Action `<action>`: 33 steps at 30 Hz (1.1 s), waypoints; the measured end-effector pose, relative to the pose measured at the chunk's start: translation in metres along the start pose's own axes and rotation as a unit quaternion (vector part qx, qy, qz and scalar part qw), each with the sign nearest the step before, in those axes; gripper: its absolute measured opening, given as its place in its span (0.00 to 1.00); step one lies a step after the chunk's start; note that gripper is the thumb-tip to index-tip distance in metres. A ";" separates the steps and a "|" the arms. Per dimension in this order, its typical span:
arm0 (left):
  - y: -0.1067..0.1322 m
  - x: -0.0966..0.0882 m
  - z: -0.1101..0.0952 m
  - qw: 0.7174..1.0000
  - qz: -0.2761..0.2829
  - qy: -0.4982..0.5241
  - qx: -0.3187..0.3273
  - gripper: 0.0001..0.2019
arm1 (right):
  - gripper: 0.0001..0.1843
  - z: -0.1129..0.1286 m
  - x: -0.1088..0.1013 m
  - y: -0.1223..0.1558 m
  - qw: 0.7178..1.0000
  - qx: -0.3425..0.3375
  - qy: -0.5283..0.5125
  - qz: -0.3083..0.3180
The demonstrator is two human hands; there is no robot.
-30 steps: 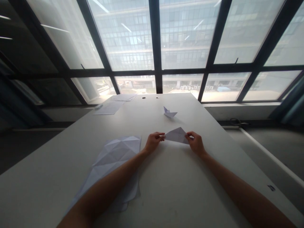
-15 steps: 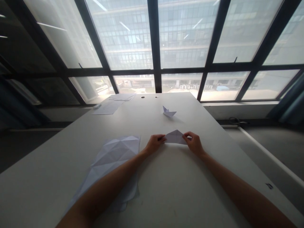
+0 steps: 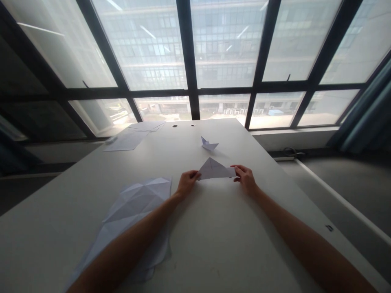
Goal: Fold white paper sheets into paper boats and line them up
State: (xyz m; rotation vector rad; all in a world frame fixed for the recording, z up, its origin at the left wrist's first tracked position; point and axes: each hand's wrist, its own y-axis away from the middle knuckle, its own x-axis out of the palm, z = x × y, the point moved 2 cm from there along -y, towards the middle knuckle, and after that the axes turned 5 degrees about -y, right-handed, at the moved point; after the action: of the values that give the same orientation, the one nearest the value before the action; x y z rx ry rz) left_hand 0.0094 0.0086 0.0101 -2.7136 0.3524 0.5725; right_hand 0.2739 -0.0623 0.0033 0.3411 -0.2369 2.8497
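at the far left of the table [image 3: 214,248] we are seeing flat white sheets [image 3: 126,141] lying partly overlapped; nearer us, creased paper [image 3: 139,203] is spreading out, with our left forearm [image 3: 134,240] passing over it. our left hand [image 3: 186,183] is keeping its grip closed, thumb and fingers pinching the left corner of the folded paper [image 3: 214,169], which is spanning the space between our hands, peaked in the middle. beyond it a small paper boat [image 3: 209,145] is sitting on the table. our right hand [image 3: 247,181] is pinching the narrow right end, its lower fingers curling loosely. farther right, a small dark piece [image 3: 329,228] is lying near the table's edge.
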 end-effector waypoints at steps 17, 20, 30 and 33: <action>-0.003 0.000 0.011 0.999 -0.028 0.020 -0.009 0.18 | 0.24 -0.005 0.002 -0.002 0.999 -0.001 -0.003 0.048; -0.003 -0.001 0.009 0.999 -0.029 0.016 -0.012 0.17 | 0.19 -0.004 0.003 -0.002 0.999 -0.021 0.012 0.026; -0.002 -0.003 0.007 0.998 -0.051 0.029 -0.021 0.17 | 0.19 0.001 0.013 0.008 0.979 -0.120 0.116 0.116; -0.002 -0.003 0.008 0.998 -0.058 0.026 -0.020 0.16 | 0.18 0.000 0.017 0.010 0.968 -0.151 0.155 0.125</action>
State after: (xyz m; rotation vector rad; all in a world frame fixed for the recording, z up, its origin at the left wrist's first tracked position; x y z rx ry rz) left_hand 0.0047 0.0140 0.0053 -2.7705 0.1970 0.4823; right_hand 0.2554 -0.0678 0.0061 -0.2093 -0.6804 2.9905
